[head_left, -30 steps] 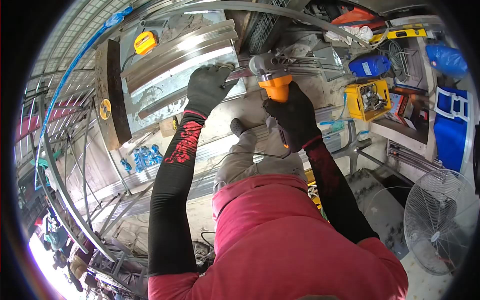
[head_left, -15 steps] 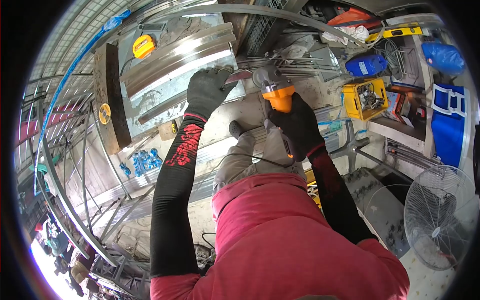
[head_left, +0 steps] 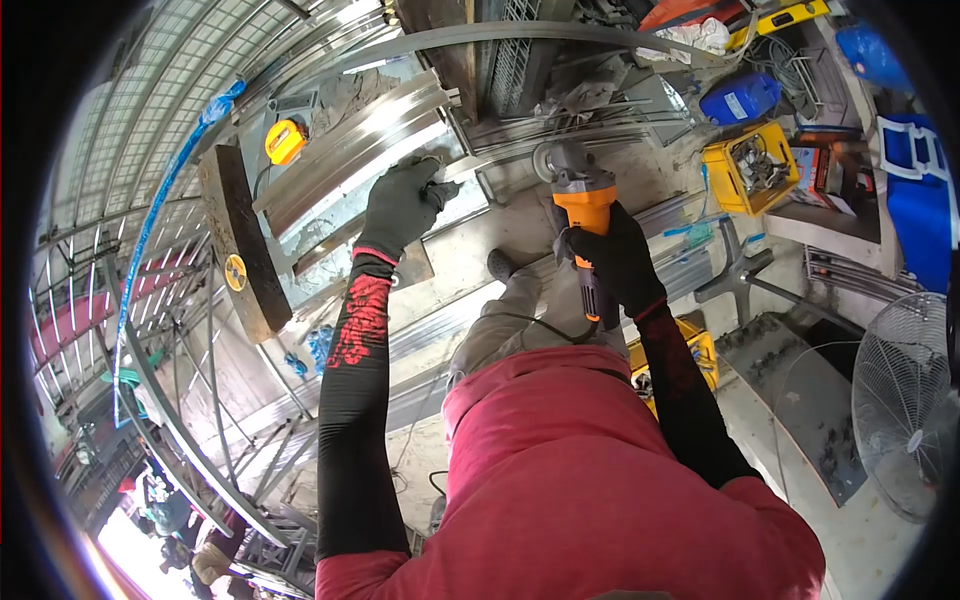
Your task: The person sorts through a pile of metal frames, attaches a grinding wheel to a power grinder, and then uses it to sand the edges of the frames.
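Observation:
My left hand (head_left: pixel 402 207), in a grey glove, is over the near edge of the work surface, its fingers curled. A narrow brown metal bar (head_left: pixel 328 246) runs up to it; whether the fingers grip the bar or some small thing is hidden. My right hand (head_left: pixel 622 255), in a black glove, is wrapped round the body of an orange and grey angle grinder (head_left: pixel 586 200). The grinder stands head up, its disc (head_left: pixel 544 160) towards the left, apart from the metal. Beyond my left hand lie long metal profiles (head_left: pixel 350 150) on a pale sheet.
An orange tape measure (head_left: pixel 286 142) sits beyond the profiles, near a thick timber block (head_left: pixel 240 245). On the right are a yellow crate (head_left: pixel 745 190), a blue jerrycan (head_left: pixel 740 97) and a standing fan (head_left: pixel 905 400). Metal lengths (head_left: pixel 400 335) lie on the floor.
The view has shifted, so the bench sits lower in it. My left hand has drawn slightly back to the left along the bar. The grinder stays in my right hand, turned more upright.

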`<state>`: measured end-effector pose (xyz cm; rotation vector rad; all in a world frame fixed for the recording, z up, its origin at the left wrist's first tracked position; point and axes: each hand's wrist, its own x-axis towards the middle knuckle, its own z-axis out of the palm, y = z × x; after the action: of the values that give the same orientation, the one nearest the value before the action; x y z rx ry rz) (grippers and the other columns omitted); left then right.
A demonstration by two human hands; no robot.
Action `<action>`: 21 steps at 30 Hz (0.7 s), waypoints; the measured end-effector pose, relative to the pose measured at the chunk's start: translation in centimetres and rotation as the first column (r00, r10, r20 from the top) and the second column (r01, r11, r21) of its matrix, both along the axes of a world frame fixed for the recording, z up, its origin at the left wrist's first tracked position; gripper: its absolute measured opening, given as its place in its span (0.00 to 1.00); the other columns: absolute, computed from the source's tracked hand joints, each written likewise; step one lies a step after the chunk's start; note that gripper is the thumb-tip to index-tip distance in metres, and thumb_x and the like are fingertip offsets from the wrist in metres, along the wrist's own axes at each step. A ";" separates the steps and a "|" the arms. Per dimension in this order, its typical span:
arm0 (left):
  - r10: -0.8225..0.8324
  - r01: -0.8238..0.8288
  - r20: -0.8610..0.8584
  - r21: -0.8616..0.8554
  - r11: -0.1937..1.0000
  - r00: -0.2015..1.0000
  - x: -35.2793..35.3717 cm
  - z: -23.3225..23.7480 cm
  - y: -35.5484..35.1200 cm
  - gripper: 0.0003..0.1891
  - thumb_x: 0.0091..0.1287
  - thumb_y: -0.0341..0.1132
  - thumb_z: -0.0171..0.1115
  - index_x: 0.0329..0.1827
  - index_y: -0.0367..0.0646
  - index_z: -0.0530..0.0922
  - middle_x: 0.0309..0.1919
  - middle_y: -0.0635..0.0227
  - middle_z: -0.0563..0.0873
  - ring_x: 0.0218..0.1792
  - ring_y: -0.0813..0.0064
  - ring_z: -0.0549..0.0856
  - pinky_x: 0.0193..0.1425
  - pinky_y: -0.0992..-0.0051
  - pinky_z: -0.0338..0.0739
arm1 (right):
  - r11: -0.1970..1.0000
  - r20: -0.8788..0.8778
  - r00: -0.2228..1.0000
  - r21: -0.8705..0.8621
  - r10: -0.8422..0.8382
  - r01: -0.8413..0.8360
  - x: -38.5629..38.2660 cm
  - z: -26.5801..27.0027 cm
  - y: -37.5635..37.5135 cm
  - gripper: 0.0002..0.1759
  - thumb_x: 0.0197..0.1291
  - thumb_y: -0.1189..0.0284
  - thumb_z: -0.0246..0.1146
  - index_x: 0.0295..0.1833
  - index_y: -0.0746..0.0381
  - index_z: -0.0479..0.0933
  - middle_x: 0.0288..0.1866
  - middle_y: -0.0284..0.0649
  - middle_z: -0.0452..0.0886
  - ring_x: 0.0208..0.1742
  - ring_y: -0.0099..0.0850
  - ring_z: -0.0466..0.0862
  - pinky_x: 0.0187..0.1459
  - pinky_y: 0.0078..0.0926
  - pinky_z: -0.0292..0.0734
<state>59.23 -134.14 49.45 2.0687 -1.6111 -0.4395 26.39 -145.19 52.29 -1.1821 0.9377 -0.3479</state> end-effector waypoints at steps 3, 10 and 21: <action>0.026 -0.023 0.035 -0.069 0.997 0.999 -0.6 -0.3 0.2 0.15 0.67 0.44 0.74 0.50 0.45 0.88 0.41 0.55 0.90 0.44 0.49 0.90 0.49 0.55 0.86 | 0.998 -0.019 1.000 -0.057 -0.022 0.021 0.0 0.1 0.1 0.24 0.59 0.65 0.78 0.56 0.62 0.79 0.40 0.33 0.86 0.39 0.23 0.85 0.43 0.28 0.82; 0.091 -0.056 0.351 -0.107 0.993 0.932 -3.1 -1.1 1.3 0.19 0.66 0.45 0.72 0.59 0.55 0.88 0.53 0.59 0.89 0.48 0.52 0.87 0.51 0.54 0.80 | 0.946 -0.158 0.987 -0.315 0.032 -0.081 0.4 1.4 0.9 0.25 0.62 0.69 0.73 0.63 0.61 0.78 0.45 0.36 0.87 0.41 0.26 0.87 0.46 0.31 0.84; 0.143 -0.064 0.389 -0.210 0.976 0.910 -3.3 -2.4 2.0 0.22 0.64 0.43 0.73 0.62 0.59 0.87 0.54 0.58 0.86 0.53 0.52 0.85 0.56 0.51 0.78 | 0.831 -0.298 0.954 -0.526 0.023 -0.184 5.0 2.1 1.3 0.30 0.53 0.60 0.75 0.60 0.61 0.79 0.46 0.50 0.89 0.47 0.54 0.90 0.50 0.48 0.85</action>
<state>55.88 -132.15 47.03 2.1772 -1.6738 0.1930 31.40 -143.94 54.40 -1.8472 1.0457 -0.3804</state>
